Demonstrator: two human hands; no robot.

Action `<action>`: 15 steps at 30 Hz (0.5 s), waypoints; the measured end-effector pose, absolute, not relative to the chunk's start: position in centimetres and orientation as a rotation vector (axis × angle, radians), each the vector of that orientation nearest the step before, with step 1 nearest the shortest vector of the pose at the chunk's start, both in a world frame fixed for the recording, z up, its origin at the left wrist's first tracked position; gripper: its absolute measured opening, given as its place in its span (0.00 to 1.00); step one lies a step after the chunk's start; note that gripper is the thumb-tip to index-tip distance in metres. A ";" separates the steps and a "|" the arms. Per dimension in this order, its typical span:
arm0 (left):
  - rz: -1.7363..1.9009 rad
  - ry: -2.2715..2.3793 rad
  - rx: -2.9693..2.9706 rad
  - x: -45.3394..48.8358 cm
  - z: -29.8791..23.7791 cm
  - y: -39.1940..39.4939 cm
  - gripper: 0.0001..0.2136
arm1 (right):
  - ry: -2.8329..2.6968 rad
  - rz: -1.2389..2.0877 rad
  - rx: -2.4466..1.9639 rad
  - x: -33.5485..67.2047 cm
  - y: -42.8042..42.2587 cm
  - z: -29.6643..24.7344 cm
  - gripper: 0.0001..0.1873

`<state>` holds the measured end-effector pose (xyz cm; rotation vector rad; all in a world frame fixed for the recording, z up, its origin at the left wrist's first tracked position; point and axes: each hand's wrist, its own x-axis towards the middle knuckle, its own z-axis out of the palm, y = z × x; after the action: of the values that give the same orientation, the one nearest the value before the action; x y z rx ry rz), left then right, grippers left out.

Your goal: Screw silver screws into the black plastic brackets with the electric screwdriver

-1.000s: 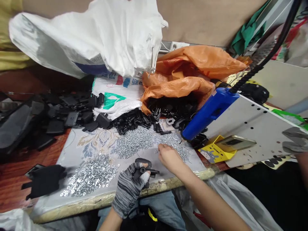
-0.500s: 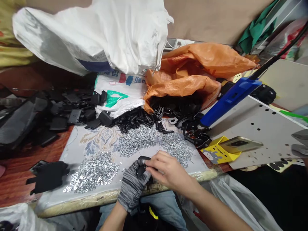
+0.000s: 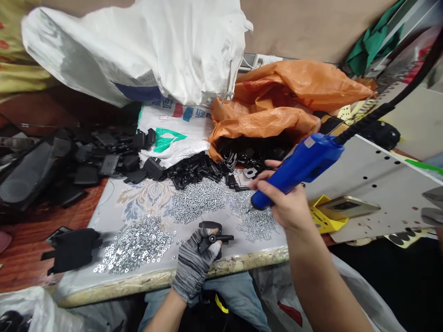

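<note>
My left hand [image 3: 194, 263], in a grey striped glove with bare fingertips, is closed on a black plastic part [image 3: 212, 240] near the table's front edge. A short black arm juts from that part to the right. My right hand [image 3: 289, 200] is bare and wrapped round the lower body of a blue electric screwdriver [image 3: 297, 166]. The tool hangs tilted from a black cable, its tip over a pile of silver screws [image 3: 256, 223]. Another screw pile [image 3: 200, 200] lies to its left. Silver washers [image 3: 138, 244] are spread left of my gloved hand.
Black plastic pieces [image 3: 86, 175] are heaped at the left, small black parts [image 3: 194, 170] at the back. An orange sack [image 3: 266, 122] and white sacks [image 3: 155, 50] stand behind. At right, a phone [image 3: 346, 206] rests on a yellow holder [image 3: 327, 216] beside a perforated white panel [image 3: 387, 180].
My right hand has left the black part, moved up and right, and taken hold of the blue screwdriver, pulling it down and left. My left hand keeps the part in nearly the same place.
</note>
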<state>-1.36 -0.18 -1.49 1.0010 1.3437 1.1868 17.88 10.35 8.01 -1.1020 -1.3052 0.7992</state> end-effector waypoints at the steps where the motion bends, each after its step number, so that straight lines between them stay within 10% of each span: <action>1: 1.187 1.347 1.000 -1.4 -1.6 -0.2 0.14 | -1.296 0.917 -1.031 16.3 9.5 8.0 0.26; 15: 1.179 1.337 0.922 -1.2 -3.1 -0.1 0.13 | -1.339 1.314 -0.724 10.2 5.4 5.7 0.20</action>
<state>-1.22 -0.13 -3.11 0.9223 1.3369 1.1788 10.22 5.44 5.65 -0.7240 -1.3392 1.3141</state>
